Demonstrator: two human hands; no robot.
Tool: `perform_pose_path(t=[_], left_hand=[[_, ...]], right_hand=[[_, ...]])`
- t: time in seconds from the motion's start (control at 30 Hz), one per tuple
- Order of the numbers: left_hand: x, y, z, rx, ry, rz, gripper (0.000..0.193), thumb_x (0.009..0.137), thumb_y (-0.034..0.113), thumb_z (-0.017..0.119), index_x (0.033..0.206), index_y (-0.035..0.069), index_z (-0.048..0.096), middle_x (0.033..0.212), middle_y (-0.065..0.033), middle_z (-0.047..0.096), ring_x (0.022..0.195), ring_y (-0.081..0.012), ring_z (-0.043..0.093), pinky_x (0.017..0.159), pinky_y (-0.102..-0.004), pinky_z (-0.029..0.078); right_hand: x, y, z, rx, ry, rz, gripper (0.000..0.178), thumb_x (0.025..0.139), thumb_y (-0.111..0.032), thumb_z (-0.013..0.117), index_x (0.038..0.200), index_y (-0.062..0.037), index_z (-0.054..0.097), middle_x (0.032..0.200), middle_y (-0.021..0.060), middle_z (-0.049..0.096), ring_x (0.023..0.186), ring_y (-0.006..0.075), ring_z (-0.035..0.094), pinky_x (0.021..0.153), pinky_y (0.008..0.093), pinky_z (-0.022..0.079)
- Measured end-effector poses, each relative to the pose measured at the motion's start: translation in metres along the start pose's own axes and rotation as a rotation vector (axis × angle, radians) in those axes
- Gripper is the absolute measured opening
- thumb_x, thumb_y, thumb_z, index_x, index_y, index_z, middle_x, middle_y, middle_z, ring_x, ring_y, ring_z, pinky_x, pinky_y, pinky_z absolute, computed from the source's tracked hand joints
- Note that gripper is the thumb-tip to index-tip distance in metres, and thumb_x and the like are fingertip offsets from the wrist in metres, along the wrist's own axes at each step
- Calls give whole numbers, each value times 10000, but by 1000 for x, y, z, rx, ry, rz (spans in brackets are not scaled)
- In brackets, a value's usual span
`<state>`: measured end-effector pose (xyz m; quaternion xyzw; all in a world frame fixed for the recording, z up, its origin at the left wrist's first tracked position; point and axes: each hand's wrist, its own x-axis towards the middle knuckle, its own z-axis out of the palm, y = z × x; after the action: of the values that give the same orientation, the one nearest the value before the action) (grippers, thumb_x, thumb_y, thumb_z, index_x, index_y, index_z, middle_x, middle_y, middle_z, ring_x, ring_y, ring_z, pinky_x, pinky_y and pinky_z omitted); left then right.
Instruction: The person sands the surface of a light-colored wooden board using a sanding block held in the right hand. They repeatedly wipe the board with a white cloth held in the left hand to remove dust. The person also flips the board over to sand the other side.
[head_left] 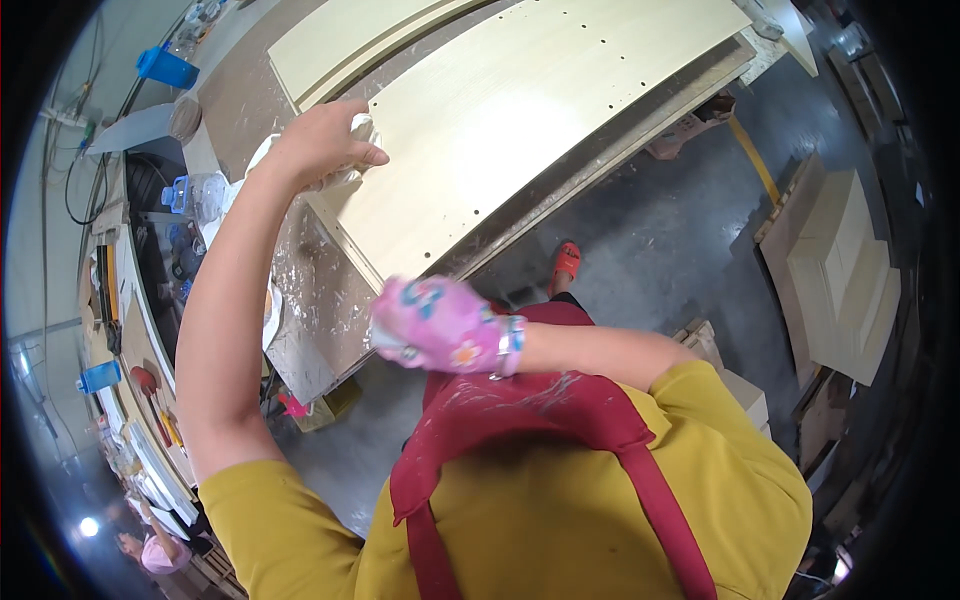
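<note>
A pale wooden panel (490, 130) with small drilled holes lies on the worktable, stacked on at least one other board. At its left end, my bare left hand (325, 145) is closed around a crumpled white cloth (362, 128), its fingertips at the panel's edge. My right hand (440, 322) wears a pink flowered glove and sits just off the panel's near corner, in front of my red apron (520, 400). Motion smears the glove, and its fingers cannot be made out.
More pale boards (350, 50) lie at the table's far side. A clear bottle with a blue cap (200, 195) and a blue container (167, 67) stand at left. Stacked panels (840, 280) lean at right. Another person (160, 545) is at the far lower left.
</note>
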<state>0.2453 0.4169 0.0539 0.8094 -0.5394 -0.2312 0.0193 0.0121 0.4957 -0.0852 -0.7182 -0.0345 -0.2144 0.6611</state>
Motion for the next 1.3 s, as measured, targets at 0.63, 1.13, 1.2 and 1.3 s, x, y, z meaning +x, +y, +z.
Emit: perform_pose_path(t=[0.63,1.13,1.2,1.3], left_hand=[[-25,153,71,-499,638,257,382,834,338,691,1075,56,598,1021,-152,609,834,-326,640,771,-405,522],[-23,185,101,19,414,-410,179,745,131,593,884,42,661,728,-114,653,673,-255,656,642,-378,497],[-22,186,101,13,441,-395,171,748,118,585,880,40,660,720,-111,647,671,-254,654,644,-374,493],[-26,185,98,20,474,-384,159,742,111,584,859,37,661,714,-103,645,673,-247,645,653,-374,484]], right_hand=[[184,-102,-302,57,74,111,430,925,-256,637,1284,-72,488,1065,77,628,961,167,644,784,292,554],[212,-62,-52,-185,-1576,-294,338,806,-132,683,1135,-113,608,930,115,664,830,270,649,717,387,499],[210,-49,-43,-179,-1609,-338,342,809,-139,688,1143,-125,615,923,111,670,817,273,652,704,391,499],[215,-52,-42,-210,-1701,-257,374,810,-155,693,1177,-147,619,910,102,680,813,287,662,683,397,506]])
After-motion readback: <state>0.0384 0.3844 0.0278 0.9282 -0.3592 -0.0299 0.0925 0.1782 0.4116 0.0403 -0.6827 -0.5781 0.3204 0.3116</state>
